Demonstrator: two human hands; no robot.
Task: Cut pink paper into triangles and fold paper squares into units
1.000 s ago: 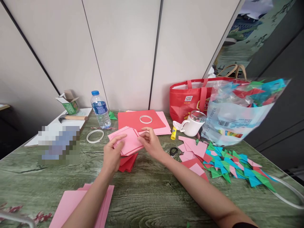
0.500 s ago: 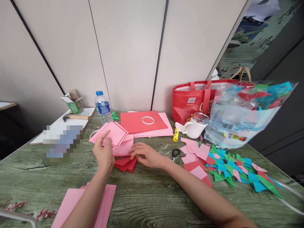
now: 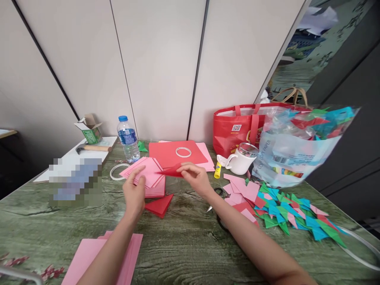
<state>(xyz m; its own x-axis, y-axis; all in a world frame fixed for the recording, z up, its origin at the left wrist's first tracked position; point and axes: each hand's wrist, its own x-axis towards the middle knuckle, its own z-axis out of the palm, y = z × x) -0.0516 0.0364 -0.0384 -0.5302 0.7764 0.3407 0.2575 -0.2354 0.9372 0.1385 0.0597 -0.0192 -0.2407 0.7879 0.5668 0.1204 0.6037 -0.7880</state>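
My left hand [image 3: 135, 192] holds a fanned stack of pink paper squares [image 3: 147, 172] a little above the green table [image 3: 190, 245], thumb on top. My right hand [image 3: 196, 180] pinches the edge of a red paper square [image 3: 172, 171] and lifts it beside the pink stack. Under the hands lie more pink squares [image 3: 156, 191] and a small pile of red squares [image 3: 160, 205].
Behind the hands lie larger red and pink sheets [image 3: 175, 152] with a tape ring [image 3: 183, 151]. A water bottle [image 3: 128, 138], another tape ring [image 3: 116, 171], a glue stick [image 3: 217, 170], a white mug [image 3: 242, 158], scissors [image 3: 219, 194], a red bag [image 3: 237, 126], a plastic bag [image 3: 297, 146] and folded coloured pieces [image 3: 282, 206] surround them. Pink sheets [image 3: 97, 257] lie near me.
My right hand has come up from the pile on the table with a red square pinched in it. My left hand keeps hold of the pink stack, shifted slightly right.
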